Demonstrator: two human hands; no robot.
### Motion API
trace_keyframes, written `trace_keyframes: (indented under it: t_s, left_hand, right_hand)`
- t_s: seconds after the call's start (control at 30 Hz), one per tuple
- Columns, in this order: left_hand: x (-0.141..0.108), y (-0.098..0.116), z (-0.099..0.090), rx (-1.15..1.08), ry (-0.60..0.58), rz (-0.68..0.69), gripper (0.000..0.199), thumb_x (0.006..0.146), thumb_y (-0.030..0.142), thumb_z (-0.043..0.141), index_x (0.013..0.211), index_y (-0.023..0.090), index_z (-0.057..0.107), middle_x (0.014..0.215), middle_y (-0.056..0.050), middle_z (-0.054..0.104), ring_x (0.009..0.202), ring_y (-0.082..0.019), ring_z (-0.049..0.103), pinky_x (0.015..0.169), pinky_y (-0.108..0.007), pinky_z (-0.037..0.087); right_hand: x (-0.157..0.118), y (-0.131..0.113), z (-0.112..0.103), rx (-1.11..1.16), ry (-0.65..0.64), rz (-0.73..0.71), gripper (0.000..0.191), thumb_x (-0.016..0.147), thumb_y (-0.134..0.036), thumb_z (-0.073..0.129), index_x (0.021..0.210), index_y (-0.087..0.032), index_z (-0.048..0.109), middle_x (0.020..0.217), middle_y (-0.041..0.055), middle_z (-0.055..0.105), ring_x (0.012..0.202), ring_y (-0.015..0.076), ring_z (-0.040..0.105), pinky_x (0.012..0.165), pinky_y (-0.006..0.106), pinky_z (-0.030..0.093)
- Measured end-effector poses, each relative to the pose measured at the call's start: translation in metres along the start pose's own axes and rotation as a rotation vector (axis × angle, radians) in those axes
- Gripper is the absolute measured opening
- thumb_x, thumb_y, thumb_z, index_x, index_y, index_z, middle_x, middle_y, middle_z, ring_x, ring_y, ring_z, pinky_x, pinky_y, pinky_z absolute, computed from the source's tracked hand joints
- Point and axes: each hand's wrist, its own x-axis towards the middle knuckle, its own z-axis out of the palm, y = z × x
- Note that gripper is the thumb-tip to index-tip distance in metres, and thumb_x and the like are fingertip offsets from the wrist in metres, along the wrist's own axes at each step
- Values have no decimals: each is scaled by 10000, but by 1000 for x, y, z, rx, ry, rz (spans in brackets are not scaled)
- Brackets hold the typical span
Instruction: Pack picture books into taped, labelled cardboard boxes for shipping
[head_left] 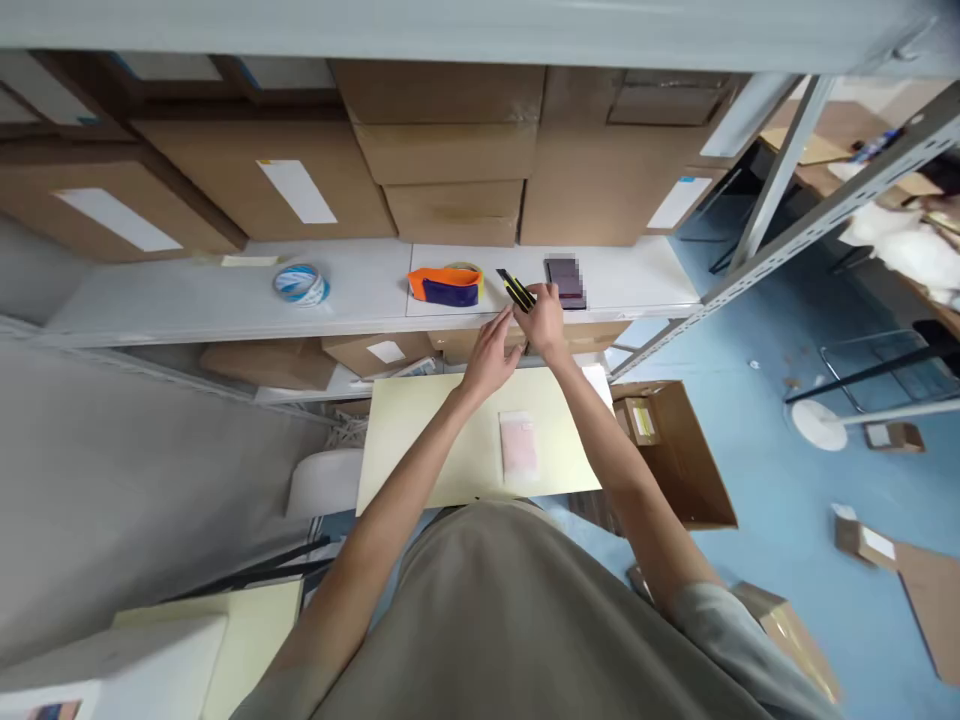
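My right hand (pixel 543 318) is closed around a black and yellow-green cutter knife (pixel 515 289) at the front edge of the white shelf (pixel 360 295). Just left of it, my left hand (pixel 490 354) has its fingers apart and holds nothing, its fingertips close to the right hand. An orange and dark purple pouch (pixel 448 287) lies on the shelf to the left of the knife. To the knife's right is a dark, partly blurred flat item (pixel 565 283). Below the hands, a pink packet (pixel 518 446) rests on the pale yellow board (pixel 427 430).
Cardboard boxes (pixel 457 150) line the back of the shelf. A blue and white tape roll (pixel 301 285) sits at its left. An open carton (pixel 682 460) stands right of the board, near the metal shelf post (pixel 825 210). A white stool (pixel 819 425) is farther right.
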Motion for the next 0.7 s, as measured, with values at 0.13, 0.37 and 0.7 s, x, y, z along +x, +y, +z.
trace_keyframes:
  t_s: [0.13, 0.37, 0.7]
  left_hand:
    - [8, 5, -9, 56, 44, -65, 690, 1017, 273, 585, 1674, 182, 396, 1736, -156, 420, 1624, -294, 382, 1357, -486, 311]
    - [-62, -43, 40, 72, -118, -401, 623, 991, 279, 623, 1584, 124, 517, 1658, -203, 516, 1574, -349, 457, 1334, -502, 341]
    - [-225, -83, 139, -129, -521, -867, 614, 823, 249, 778, 1414, 143, 653, 1482, -222, 667, 1247, -363, 733, 1102, -484, 571]
  right_hand:
    - [43, -14, 16, -130, -99, -2, 341, 983, -205, 598, 1314, -139, 650, 1339, 184, 634, 1095, 304, 688, 940, 390, 534]
    - [21, -6, 23, -121, -51, -148, 378, 1062, -221, 465, 1392, -130, 626, 1398, 209, 620, 1331, 354, 528, 1133, 496, 421]
    - [-235, 147, 70, 101, -424, 398, 360, 1010, -315, 534, 1294, -115, 628, 1314, 222, 688, 1120, 282, 700, 1013, 426, 548]
